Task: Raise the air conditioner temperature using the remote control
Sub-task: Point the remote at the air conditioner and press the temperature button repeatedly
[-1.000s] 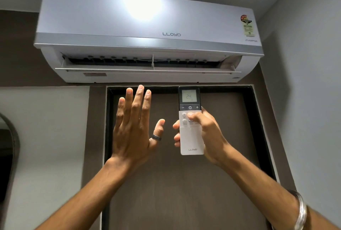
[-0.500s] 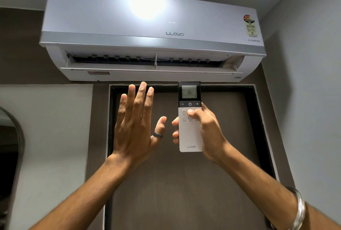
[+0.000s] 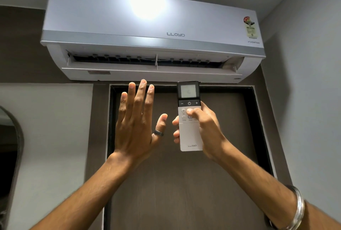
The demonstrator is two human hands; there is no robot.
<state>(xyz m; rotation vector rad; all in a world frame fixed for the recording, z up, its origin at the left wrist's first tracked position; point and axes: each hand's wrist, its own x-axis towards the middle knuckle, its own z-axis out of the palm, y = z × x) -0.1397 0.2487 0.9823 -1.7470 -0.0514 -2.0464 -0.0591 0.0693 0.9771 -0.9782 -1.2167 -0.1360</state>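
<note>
A white wall air conditioner (image 3: pixel 151 32) hangs high on the wall, its bottom louvre open. My right hand (image 3: pixel 204 130) holds a white remote control (image 3: pixel 190 133) upright just below it. The remote's small screen reads 16, and my thumb rests on a button in the row under the dark minus, power and plus strip. My left hand (image 3: pixel 136 121) is raised flat beside the remote, fingers spread and pointing up, holding nothing, a dark ring on its thumb.
A dark brown door (image 3: pixel 180 183) in a black frame stands behind both hands. A grey side wall (image 3: pixel 310 100) is close on the right. A dark arched mirror edge (image 3: pixel 11 146) shows at far left.
The remote's screen changed from 24 to 16 between the earliest frame and now. Both hands stay raised with the same grip, shifted slightly in view.
</note>
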